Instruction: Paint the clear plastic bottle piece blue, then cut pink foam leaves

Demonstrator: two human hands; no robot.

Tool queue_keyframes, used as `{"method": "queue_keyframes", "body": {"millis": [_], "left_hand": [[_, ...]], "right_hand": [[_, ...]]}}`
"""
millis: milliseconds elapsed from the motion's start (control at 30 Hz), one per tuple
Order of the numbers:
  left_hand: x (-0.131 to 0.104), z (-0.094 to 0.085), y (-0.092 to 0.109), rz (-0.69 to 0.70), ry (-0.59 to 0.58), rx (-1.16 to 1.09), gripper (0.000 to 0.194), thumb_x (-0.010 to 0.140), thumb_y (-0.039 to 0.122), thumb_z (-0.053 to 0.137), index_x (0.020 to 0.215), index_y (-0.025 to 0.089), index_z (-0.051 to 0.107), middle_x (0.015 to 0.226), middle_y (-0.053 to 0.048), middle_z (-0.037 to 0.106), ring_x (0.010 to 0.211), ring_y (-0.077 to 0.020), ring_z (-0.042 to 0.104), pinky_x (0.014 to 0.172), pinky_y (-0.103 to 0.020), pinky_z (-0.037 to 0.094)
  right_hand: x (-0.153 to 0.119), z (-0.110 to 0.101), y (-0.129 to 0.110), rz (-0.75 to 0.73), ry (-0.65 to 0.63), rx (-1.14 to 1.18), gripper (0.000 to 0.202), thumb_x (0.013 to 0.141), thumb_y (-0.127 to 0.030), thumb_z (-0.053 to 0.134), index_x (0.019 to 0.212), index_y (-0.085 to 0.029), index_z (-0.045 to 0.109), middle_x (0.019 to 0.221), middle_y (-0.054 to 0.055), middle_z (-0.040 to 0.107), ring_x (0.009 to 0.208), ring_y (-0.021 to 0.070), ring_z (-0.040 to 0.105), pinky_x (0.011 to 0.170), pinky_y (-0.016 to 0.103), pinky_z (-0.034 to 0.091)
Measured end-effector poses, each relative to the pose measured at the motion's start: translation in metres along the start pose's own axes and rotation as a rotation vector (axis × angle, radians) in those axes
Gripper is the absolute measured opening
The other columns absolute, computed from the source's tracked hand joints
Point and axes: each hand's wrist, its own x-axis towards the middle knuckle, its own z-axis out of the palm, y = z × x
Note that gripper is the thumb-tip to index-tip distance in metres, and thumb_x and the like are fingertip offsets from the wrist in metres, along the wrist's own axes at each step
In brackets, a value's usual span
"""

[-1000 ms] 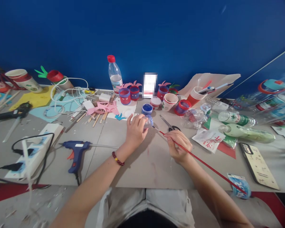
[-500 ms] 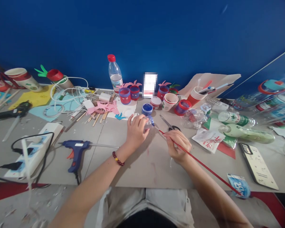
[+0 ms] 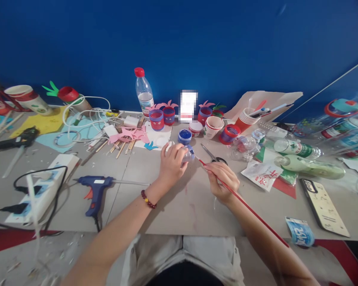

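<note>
My left hand [image 3: 173, 165] is closed round a clear plastic bottle piece [image 3: 187, 156] that has blue paint along its far rim. A long red paintbrush [image 3: 241, 197] is pinched in my right hand [image 3: 223, 179], its tip close to the painted rim; whether the bristles touch it I cannot tell. Just beyond my left hand stands an uncovered jar of blue paint [image 3: 185, 137]. Beside that jar is a second, lidded jar [image 3: 195, 128]. Black-handled scissors [image 3: 216, 158] lie beyond my right hand.
Blue-and-red painted cups [image 3: 156, 120] and a paper cup [image 3: 213, 127] stand behind. At left are a blue glue gun [image 3: 95, 190] and a power strip [image 3: 44, 186]. Clear bottles [image 3: 298, 147] and a phone [image 3: 325, 208] lie at right.
The brush's rear end has swung up and left, off the blue packet at the table edge. Its tip has shifted slightly along the bottle piece, which has turned a little in my left hand.
</note>
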Motion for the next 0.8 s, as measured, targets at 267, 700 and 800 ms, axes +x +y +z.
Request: {"method": "queue_keyframes", "body": {"millis": [267,700,800], "left_hand": [[0.0,-0.001,0.004,-0.037,-0.011,-0.026,0.037,0.077,0.018,0.072,0.112,0.021,0.059,0.119,-0.012,0.069,0.112,-0.0274,0.066,0.115,-0.051,0.035],[0.001,-0.002,-0.001,-0.022,0.013,0.003,0.037,0.078,0.016,0.071,0.112,0.021,0.06,0.119,-0.012,0.069,0.114,-0.0276,0.064,0.114,-0.05,0.036],[0.0,0.0,0.001,0.002,-0.012,0.009,0.037,0.078,0.014,0.069,0.113,0.022,0.061,0.119,-0.011,0.069,0.111,-0.0264,0.065,0.115,-0.05,0.034]], "right_hand": [[0.011,-0.006,-0.008,-0.001,-0.038,0.041,0.021,0.088,-0.007,0.055,0.098,-0.021,0.067,0.078,0.005,0.073,0.07,0.0197,0.069,0.065,0.034,0.058],[0.005,0.0,-0.003,-0.006,0.035,0.016,0.024,0.089,-0.006,0.057,0.102,-0.022,0.069,0.079,0.005,0.074,0.072,0.0204,0.071,0.068,0.035,0.058],[0.005,0.001,0.0,0.019,0.005,0.015,0.023,0.09,-0.009,0.058,0.104,-0.023,0.07,0.082,0.004,0.076,0.074,0.0201,0.072,0.07,0.034,0.06]]}}
